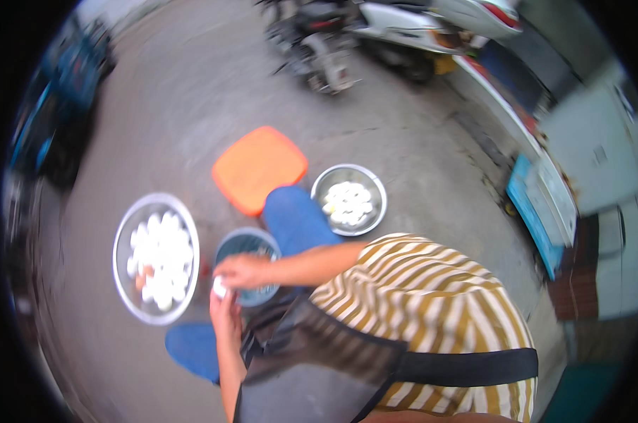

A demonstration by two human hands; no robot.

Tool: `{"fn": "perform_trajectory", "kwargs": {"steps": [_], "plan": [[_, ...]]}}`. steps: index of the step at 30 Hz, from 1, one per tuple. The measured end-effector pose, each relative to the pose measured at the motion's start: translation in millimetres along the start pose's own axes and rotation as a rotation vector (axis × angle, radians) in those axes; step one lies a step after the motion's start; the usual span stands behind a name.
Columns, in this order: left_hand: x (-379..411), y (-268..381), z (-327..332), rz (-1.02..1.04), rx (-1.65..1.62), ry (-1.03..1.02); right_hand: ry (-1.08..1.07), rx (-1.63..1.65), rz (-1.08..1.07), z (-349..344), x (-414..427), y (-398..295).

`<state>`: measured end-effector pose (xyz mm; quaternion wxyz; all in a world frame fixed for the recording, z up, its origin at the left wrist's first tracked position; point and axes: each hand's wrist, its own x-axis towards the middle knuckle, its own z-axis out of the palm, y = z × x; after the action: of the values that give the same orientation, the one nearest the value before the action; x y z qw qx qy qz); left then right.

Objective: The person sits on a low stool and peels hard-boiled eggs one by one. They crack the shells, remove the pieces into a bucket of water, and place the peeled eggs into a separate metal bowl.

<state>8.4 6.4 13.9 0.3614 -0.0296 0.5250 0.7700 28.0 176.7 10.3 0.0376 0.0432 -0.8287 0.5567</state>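
A white egg (219, 286) sits between my two hands. My left hand (225, 313) grips it from below, and the fingers of my right hand (242, 270) rest on its upper side. Directly beneath them is a blue-green plastic bucket (224, 242), with small pale pieces inside, too blurred to name. To the left lies a wide metal basin (119, 264) piled with white eggs (163, 248) and a few brown bits (143, 277). Beyond my right knee, a smaller metal bowl (382, 201) holds several white eggs (348, 202).
An orange plastic stool (260, 168) stands on the concrete floor (165, 116) ahead. Farther off are a dark motorcycle (321, 53) and a white scooter (403, 26). A blue vehicle (70, 79) is at the far left. Light blue and white panels (541, 211) lean along the right side.
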Motion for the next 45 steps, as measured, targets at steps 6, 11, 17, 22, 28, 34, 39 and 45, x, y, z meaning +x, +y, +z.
{"fn": "perform_trajectory", "kwargs": {"steps": [6,11,17,22,28,34,39,45], "plan": [[-3.9,2.2,-4.1,0.037,0.033,-0.1,0.005,-0.076,-0.086,-7.9,-8.1,-11.9],[-6.0,1.1,-4.9,0.039,0.1,-0.093,-0.023,-0.046,-0.131,-7.5,-10.1,-10.9],[-5.9,-1.6,-0.8,0.048,0.097,-0.072,-0.043,-0.081,-0.107,-8.5,-13.0,-11.3],[-2.2,-6.9,-4.7,0.031,0.078,-0.017,0.019,-0.149,-0.107,0.9,-9.3,-4.0],[-2.7,-8.0,-5.0,-0.005,-0.029,-0.064,0.143,-0.181,-0.128,1.0,-9.8,-3.2],[-4.0,-5.4,-5.5,0.016,-0.033,-0.091,0.189,-0.045,-0.082,2.9,-5.8,-4.8],[-4.0,-2.6,-8.6,0.064,-0.039,-0.091,0.229,-0.09,0.066,1.8,-0.1,7.4],[-1.9,-1.2,-5.8,0.105,-0.016,-0.052,0.181,-0.168,-0.044,1.1,-2.4,20.0]]}}
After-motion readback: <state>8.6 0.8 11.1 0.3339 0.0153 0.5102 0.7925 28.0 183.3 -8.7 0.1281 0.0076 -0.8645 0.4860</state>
